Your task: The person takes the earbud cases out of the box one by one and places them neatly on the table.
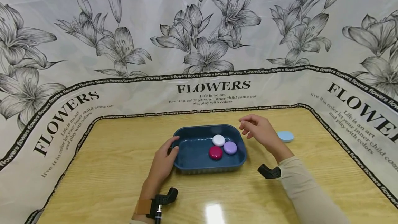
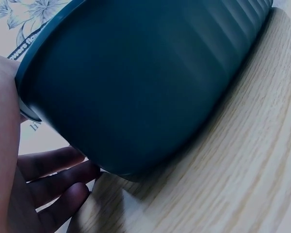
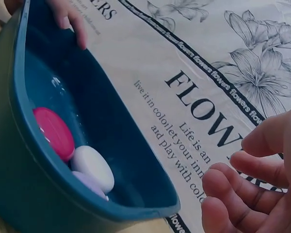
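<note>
A dark blue rectangular plastic bin (image 1: 192,167) stands on the table. My left hand (image 1: 163,161) grips its left end, thumb and forefinger over the rim; in the left wrist view the other fingers (image 2: 63,182) lie against the outer wall near the base. Inside the bin's right half sit three smooth, rounded pieces close together: a white one (image 1: 219,140), a crimson one (image 1: 216,152) and a lilac one (image 1: 230,148). Just off the bin's right rim, my right hand (image 1: 259,130) hovers with loosely bent fingers, holding nothing, as the right wrist view also shows.
A light blue rounded piece (image 1: 286,136) lies on the wooden table (image 1: 118,161) beyond my right wrist, partly hidden by it. A white cloth printed with flowers and lettering (image 1: 214,92) hangs round the back and sides of the table.
</note>
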Motion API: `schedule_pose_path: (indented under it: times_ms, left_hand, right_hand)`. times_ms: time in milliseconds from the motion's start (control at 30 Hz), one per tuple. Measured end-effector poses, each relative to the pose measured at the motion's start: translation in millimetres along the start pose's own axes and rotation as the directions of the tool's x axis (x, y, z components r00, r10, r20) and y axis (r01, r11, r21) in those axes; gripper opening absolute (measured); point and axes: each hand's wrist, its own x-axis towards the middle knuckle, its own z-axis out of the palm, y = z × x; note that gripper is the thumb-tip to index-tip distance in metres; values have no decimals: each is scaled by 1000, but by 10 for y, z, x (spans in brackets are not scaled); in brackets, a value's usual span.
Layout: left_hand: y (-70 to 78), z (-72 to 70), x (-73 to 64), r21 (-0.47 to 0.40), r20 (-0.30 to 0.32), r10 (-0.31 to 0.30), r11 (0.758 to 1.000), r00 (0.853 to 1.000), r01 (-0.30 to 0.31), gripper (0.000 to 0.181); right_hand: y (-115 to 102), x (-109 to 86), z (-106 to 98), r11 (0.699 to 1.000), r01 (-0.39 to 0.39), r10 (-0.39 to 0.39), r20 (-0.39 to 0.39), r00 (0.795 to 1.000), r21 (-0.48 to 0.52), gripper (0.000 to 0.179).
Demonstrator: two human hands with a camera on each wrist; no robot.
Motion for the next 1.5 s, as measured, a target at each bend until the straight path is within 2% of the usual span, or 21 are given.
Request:
schedule_pose_path:
  times_ms: [267,400,533,700,933,1133,1333,1500]
  left_hand:
    - [-1,-17,25,-15,1,-6,1000,1000,6,38]
    - [1,-16,39,-64,24,-29,998,999,30,43]
    - [15,18,36,-123,44,-41,991,998,46,46]
    - [25,54,25,-157,40,-43,986,998,49,48]
    - [11,37,45,-225,87,-54,972,995,73,54]
    - [26,46,60,-218,90,-72,972,993,90,57]
    - [11,79,46,-142,60,-61,988,996,69,57]
    - [6,59,50,-115,40,-56,992,998,61,55]
  right_hand:
    - [-143,87,191,996,13,-9,42,999,-84,27]
    - [-156,119,280,989,27,-19,56,998,-144,24]
    - [-136,123,310,984,28,-14,78,997,-176,26]
    - [-122,118,329,976,32,-10,103,995,-213,27]
    - [-99,154,340,971,32,2,144,990,-238,29]
    - [-90,184,304,963,37,10,172,985,-268,30]
    - [-69,211,300,957,25,33,192,981,-288,30]
    - [-134,238,341,949,40,36,234,972,-311,29]
